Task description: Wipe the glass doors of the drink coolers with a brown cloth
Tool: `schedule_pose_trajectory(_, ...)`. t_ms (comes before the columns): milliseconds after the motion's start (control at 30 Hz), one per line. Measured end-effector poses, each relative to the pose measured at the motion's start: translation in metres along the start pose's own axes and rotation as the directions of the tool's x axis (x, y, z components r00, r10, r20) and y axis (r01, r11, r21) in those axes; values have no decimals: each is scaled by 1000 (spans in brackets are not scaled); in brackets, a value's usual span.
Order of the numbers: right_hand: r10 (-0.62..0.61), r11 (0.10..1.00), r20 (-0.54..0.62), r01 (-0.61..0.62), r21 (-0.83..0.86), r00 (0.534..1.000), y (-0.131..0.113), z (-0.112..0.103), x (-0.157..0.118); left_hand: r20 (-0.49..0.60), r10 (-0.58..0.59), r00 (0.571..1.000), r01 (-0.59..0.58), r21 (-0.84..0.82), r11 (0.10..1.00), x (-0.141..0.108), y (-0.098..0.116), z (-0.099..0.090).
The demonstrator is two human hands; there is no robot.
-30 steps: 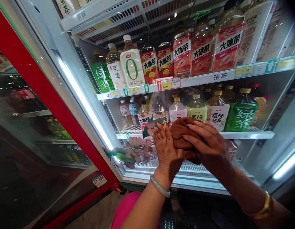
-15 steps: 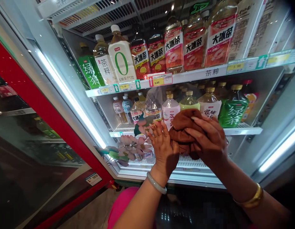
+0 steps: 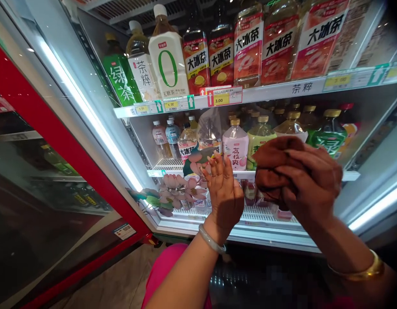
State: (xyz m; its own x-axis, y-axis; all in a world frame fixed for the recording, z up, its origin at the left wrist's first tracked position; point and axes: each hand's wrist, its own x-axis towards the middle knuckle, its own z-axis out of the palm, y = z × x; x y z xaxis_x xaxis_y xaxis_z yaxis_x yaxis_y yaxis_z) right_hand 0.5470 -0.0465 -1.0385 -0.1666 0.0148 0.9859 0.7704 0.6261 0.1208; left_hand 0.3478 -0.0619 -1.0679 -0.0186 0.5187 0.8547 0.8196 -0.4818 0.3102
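Note:
My right hand [image 3: 314,184] grips a bunched brown cloth [image 3: 275,167], held in front of the lower bottles on the right. My left hand [image 3: 224,195] is raised palm forward, its fingers stretched up and nothing seen in its grasp. Its fingertips are beside a pink flower and green leaf picture [image 3: 182,189]; whether they touch it I cannot tell. Behind both hands is a lit drinks cooler. A pink-labelled bottle [image 3: 235,148] and a light green bottle [image 3: 259,137] stand on its middle shelf, partly behind the cloth and hands.
Large tea bottles, one with a green 0 [image 3: 168,66], line the upper shelf [image 3: 263,92] above my hands. A red-framed door [image 3: 98,159] stands at the left. Below is a wire shelf [image 3: 259,212]. A bright light strip [image 3: 378,206] runs down the right side.
My right hand has moved right with the brown cloth, away from my left hand, uncovering the pink-labelled bottle. My left hand has hardly moved. The view has shifted slightly.

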Motion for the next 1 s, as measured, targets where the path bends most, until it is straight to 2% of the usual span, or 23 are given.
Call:
schedule_pose_trajectory(100, 48, 998, -31, -49, -26, 998, -20, 9, 12, 22, -45, 999, 45, -1, 999, 1, 2, 1)
schedule_pose_trajectory(233, -41, 999, 78, 40, 7, 996, -44, 24, -7, -3, 21, 1000, -21, -47, 999, 1, -2, -3)
schedule_pose_trajectory(300, -126, 992, 105, 125, 19, 986, -40, 23, -22, -15, 67, 998, -68, -50, 996, 1, -4, -4)
schedule_pose_trajectory(400, -181, 983, 123, 176, 45, 976, -14, 10, -31, -45, 99, 994, -101, -31, 994, 1, -3, -2)
schedule_pose_trajectory(533, -117, 991, -25, 115, -67, 993, 14, -6, -6, -71, 72, 995, -74, -24, 997, 3, 1, 1)
schedule_pose_trajectory(600, -70, 990, -64, 61, -128, 995, 13, -4, 10, -73, 68, 995, -68, -8, 998, 3, 2, 2)
schedule_pose_trajectory(700, -35, 991, -44, 29, -127, 998, -7, 11, 19, -83, 83, 993, -82, 21, 996, 4, 2, 1)
schedule_pose_trajectory(800, -67, 987, -51, 59, -149, 996, -33, 27, 5, -66, 103, 993, -101, 21, 995, 4, -1, -1)
schedule_pose_trajectory(867, -101, 987, 21, 103, -126, 995, -43, 30, -13, -54, 106, 993, -106, 16, 994, 4, -2, -3)
schedule_pose_trajectory(933, -146, 980, 127, 161, -114, 981, -42, 25, -31, -47, 102, 994, -101, 13, 995, 4, -2, -3)
schedule_pose_trajectory(1000, -200, 965, 176, 225, -136, 964, -28, 16, -42, -44, 95, 995, -95, 11, 995, 3, -2, -2)
